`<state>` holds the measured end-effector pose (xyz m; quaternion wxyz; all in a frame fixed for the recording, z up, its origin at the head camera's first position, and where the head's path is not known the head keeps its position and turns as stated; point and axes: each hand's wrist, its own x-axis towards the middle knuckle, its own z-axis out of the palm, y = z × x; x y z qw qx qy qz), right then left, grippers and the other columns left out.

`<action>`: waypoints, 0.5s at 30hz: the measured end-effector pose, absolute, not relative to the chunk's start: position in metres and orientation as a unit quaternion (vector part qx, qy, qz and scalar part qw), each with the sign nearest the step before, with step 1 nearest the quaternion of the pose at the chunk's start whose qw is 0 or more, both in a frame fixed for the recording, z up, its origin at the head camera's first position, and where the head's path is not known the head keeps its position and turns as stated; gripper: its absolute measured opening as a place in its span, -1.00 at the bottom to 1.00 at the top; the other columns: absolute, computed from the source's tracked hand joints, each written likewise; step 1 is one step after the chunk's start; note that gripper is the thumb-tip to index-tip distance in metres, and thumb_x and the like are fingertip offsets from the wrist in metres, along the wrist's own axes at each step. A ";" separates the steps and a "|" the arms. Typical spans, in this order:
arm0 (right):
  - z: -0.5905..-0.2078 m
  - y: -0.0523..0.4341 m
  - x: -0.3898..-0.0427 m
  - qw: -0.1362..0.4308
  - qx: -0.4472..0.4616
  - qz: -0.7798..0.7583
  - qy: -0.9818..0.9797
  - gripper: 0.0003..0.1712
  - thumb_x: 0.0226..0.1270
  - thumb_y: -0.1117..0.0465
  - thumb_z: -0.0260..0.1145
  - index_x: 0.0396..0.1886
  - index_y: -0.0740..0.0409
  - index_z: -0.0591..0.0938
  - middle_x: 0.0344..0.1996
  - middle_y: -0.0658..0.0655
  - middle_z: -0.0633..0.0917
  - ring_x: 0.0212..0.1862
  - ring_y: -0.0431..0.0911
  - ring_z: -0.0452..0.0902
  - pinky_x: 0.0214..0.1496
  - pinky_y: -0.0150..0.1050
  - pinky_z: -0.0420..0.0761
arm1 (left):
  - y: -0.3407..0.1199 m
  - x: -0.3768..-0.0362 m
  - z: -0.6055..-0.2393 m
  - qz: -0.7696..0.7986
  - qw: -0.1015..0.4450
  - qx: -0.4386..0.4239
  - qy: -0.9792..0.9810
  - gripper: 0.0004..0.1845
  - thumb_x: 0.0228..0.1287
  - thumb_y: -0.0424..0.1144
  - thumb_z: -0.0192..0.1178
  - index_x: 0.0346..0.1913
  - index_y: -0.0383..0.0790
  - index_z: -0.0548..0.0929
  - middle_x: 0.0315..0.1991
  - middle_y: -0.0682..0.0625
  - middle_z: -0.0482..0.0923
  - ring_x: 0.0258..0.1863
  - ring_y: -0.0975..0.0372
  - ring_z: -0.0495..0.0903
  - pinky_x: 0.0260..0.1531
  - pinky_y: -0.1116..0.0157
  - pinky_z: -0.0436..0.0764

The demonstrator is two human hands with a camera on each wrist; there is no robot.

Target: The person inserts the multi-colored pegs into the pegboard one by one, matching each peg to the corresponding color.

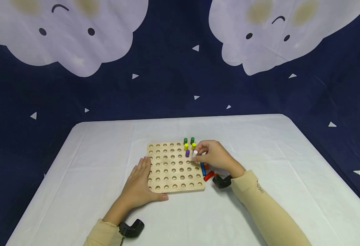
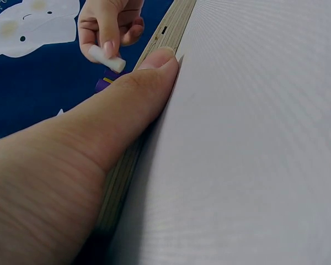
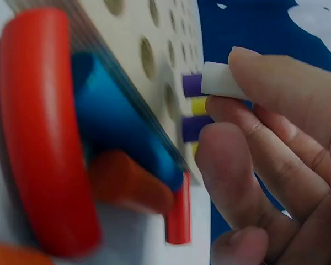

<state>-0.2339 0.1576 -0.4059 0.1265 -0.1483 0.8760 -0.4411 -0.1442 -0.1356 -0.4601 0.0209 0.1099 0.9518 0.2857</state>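
A wooden pegboard (image 1: 169, 173) with rows of round holes lies on the white table. My right hand (image 1: 215, 155) pinches a white peg (image 3: 223, 80) between thumb and fingers, over the board's right side. Just behind it, pairs of green pegs (image 1: 185, 140), yellow pegs (image 1: 186, 147) and purple pegs (image 3: 194, 128) stand upright in the right-hand columns. My left hand (image 1: 140, 181) rests against the board's left and near edges, fingers straight along the side and thumb (image 2: 135, 91) along the front. Whether the white peg touches a hole is hidden in the head view.
Loose pegs lie beside the board's right edge: a red peg (image 1: 209, 176), a blue peg (image 3: 121, 121) and an orange peg (image 3: 129, 181) among them. White cloth covers the table (image 1: 106, 147). A dark blue curtain (image 1: 167, 85) with clouds hangs behind it.
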 end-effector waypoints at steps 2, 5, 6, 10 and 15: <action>-0.407 0.153 -0.231 0.140 -0.141 -0.449 0.871 -0.75 0.09 0.14 0.57 -0.32 0.06 0.65 -0.43 0.01 0.72 -0.60 -0.08 0.51 -0.55 -0.28 0.58 | -0.136 -0.144 -0.460 0.285 0.023 0.110 0.952 0.68 -0.49 0.57 0.43 0.57 -0.39 -0.19 0.61 -0.24 -0.25 0.62 -0.05 -0.24 0.58 -0.06 -0.14; -0.408 0.147 -0.227 0.147 -0.144 -0.447 0.870 -0.76 0.11 0.16 0.56 -0.31 0.06 0.65 -0.41 0.00 0.73 -0.61 -0.09 0.52 -0.55 -0.24 0.62 | -0.136 -0.144 -0.460 0.284 0.026 0.108 0.952 0.68 -0.49 0.57 0.43 0.57 -0.37 -0.19 0.62 -0.22 -0.26 0.62 -0.03 -0.25 0.58 -0.04 -0.15; -0.408 0.146 -0.227 0.144 -0.148 -0.443 0.872 -0.77 0.11 0.16 0.56 -0.32 0.05 0.65 -0.40 0.00 0.73 -0.60 -0.09 0.53 -0.54 -0.24 0.62 | -0.136 -0.145 -0.460 0.284 0.026 0.108 0.952 0.68 -0.49 0.57 0.43 0.57 -0.37 -0.19 0.62 -0.22 -0.26 0.62 -0.03 -0.25 0.58 -0.05 -0.15; -0.408 0.141 -0.225 0.128 -0.164 -0.429 0.879 -0.80 0.12 0.18 0.55 -0.34 0.04 0.66 -0.39 0.00 0.72 -0.56 -0.10 0.56 -0.52 -0.23 0.65 | -0.136 -0.145 -0.459 0.285 0.024 0.108 0.952 0.67 -0.49 0.57 0.44 0.57 -0.37 -0.18 0.62 -0.22 -0.25 0.62 -0.04 -0.24 0.58 -0.06 -0.14; -0.407 0.137 -0.224 0.111 -0.172 -0.399 0.894 -0.79 0.10 0.16 0.57 -0.34 0.02 0.67 -0.38 -0.03 0.73 -0.51 -0.14 0.61 -0.50 -0.25 0.68 | -0.136 -0.144 -0.458 0.287 0.028 0.106 0.952 0.67 -0.49 0.56 0.45 0.57 -0.37 -0.19 0.62 -0.21 -0.26 0.62 -0.03 -0.25 0.58 -0.05 -0.15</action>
